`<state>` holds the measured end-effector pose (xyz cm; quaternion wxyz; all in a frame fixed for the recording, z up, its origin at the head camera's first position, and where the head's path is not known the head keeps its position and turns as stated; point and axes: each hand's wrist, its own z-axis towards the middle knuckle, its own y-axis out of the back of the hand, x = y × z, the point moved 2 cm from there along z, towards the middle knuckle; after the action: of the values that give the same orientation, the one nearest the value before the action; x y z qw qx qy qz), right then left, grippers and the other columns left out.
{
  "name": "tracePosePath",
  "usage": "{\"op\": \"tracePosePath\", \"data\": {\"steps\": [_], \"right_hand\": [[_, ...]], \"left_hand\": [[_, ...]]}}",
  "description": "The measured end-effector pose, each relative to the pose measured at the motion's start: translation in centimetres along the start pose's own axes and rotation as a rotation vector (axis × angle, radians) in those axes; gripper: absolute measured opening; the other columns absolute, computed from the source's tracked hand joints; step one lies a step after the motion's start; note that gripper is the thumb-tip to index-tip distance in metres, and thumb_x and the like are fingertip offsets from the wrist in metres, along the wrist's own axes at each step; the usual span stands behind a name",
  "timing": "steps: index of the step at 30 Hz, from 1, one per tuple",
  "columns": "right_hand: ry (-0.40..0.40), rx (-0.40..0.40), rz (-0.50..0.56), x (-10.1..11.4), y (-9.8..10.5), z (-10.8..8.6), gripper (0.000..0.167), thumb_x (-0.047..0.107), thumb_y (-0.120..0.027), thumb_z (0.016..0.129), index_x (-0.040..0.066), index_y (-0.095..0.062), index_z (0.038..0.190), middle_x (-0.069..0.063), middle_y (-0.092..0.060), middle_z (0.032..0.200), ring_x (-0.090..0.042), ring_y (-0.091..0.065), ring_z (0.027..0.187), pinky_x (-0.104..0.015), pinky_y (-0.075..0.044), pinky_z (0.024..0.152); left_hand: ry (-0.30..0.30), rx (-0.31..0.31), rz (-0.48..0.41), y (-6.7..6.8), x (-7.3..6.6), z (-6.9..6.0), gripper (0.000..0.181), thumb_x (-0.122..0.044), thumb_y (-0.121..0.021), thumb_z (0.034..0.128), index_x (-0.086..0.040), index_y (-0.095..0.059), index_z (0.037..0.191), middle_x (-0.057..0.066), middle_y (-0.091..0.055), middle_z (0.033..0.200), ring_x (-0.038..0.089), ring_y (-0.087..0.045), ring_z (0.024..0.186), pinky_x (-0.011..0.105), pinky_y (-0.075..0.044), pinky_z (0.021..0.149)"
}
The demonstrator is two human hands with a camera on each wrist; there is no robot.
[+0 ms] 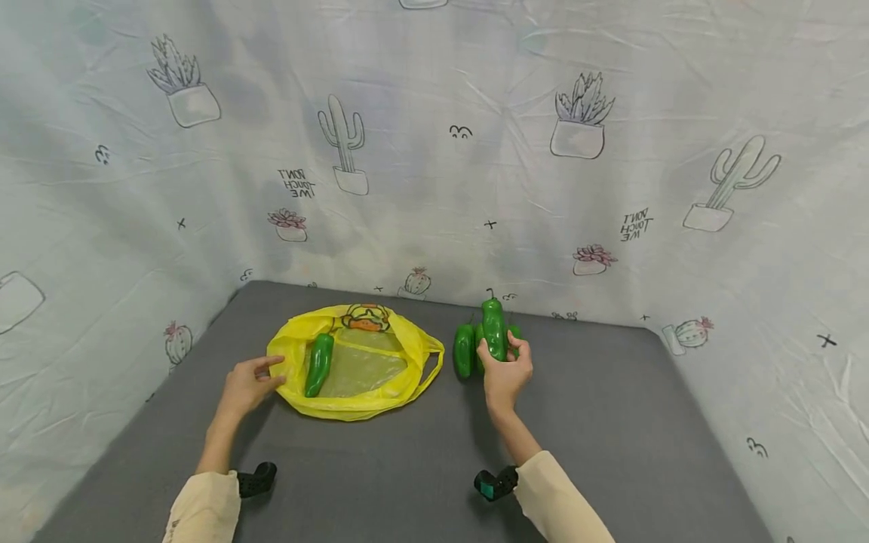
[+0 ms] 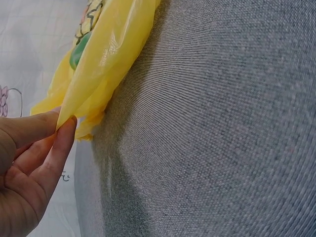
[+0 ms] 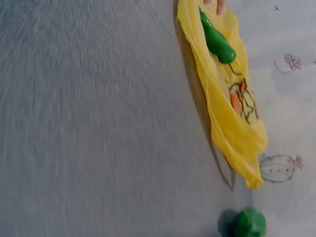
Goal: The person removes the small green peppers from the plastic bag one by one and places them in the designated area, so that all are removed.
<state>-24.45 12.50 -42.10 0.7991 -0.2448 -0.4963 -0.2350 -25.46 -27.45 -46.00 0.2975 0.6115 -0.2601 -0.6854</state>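
Observation:
A yellow plastic bag [image 1: 292, 332] lies with its mouth spread wide, one green pepper [image 1: 319, 366] inside at its left. My left hand [image 1: 246, 386] pinches the bag's left edge between thumb and fingers, seen closely in the left wrist view. In my right hand [image 1: 508, 377] is another green pepper [image 1: 494, 324], gripped near its lower end with the stem pointing up. Beside and behind it, more green peppers [image 1: 465, 351] sit on the table, partly hidden by the hand and the held pepper. The right wrist view does not show my right hand.
The grey table [image 1: 380, 483] reaches back to a pale curtain [image 1: 434, 166] printed with potted cacti, which also hangs at both sides. The bag's handle loop [image 1: 433, 362] points right, toward the peppers. Black wrist devices [image 1: 256, 480] sit on both sleeves.

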Motion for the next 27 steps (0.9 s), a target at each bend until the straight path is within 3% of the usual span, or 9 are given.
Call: {"op": "tracePosePath", "data": {"steps": [6, 12, 17, 24, 27], "right_hand": [[-0.022, -0.001, -0.034, 0.5, 1.8, 1.8, 0.033, -0.008, -0.071, 0.077, -0.019, -0.055, 0.104, -0.026, -0.059, 0.114, -0.033, -0.064, 0.090, -0.013, -0.051, 0.063], [-0.055, 0.003, -0.040, 0.2, 3.6, 3.1, 0.035, -0.008, -0.071, 0.077, -0.018, -0.054, 0.106, -0.025, -0.057, 0.117, -0.011, -0.063, 0.085, -0.013, -0.052, 0.063], [-0.036, -0.017, -0.103, -0.5, 5.0, 4.0, 0.037, -0.008, -0.072, 0.076, -0.017, -0.055, 0.107, -0.026, -0.059, 0.111, -0.008, -0.061, 0.082, -0.010, -0.049, 0.064], [-0.068, -0.089, -0.136, -4.7, 7.2, 5.8, 0.040, -0.002, -0.076, 0.076, -0.012, -0.059, 0.111, -0.021, -0.060, 0.105, -0.006, -0.055, 0.078, -0.009, -0.046, 0.061], [-0.106, -0.118, -0.186, -5.4, 7.7, 6.2, 0.040, 0.002, -0.078, 0.076, -0.009, -0.061, 0.111, -0.016, -0.060, 0.101, -0.007, -0.052, 0.078, -0.009, -0.045, 0.062]], "left_hand": [[-0.003, 0.003, 0.009, 0.0, 0.1, 0.0, 0.041, -0.005, -0.067, 0.0873, 0.012, -0.057, 0.123, 0.038, -0.054, 0.120, 0.049, -0.060, 0.100, 0.051, -0.054, 0.074], [0.001, 0.000, 0.009, -0.1, 0.2, 0.2, 0.041, -0.005, -0.067, 0.0872, 0.012, -0.057, 0.123, 0.036, -0.056, 0.120, 0.048, -0.061, 0.098, 0.050, -0.054, 0.073], [0.003, 0.002, 0.011, 0.0, 0.0, 0.3, 0.041, -0.005, -0.067, 0.0873, 0.012, -0.057, 0.123, 0.036, -0.055, 0.120, 0.048, -0.060, 0.099, 0.050, -0.054, 0.073], [0.003, 0.010, 0.014, 0.1, 0.0, 0.2, 0.042, -0.005, -0.067, 0.0875, 0.012, -0.056, 0.124, 0.039, -0.054, 0.119, 0.048, -0.061, 0.098, 0.048, -0.055, 0.071], [0.001, 0.012, 0.016, 0.1, 0.0, 0.2, 0.042, -0.004, -0.066, 0.0874, 0.013, -0.056, 0.124, 0.038, -0.055, 0.118, 0.047, -0.061, 0.097, 0.047, -0.055, 0.070]]}}
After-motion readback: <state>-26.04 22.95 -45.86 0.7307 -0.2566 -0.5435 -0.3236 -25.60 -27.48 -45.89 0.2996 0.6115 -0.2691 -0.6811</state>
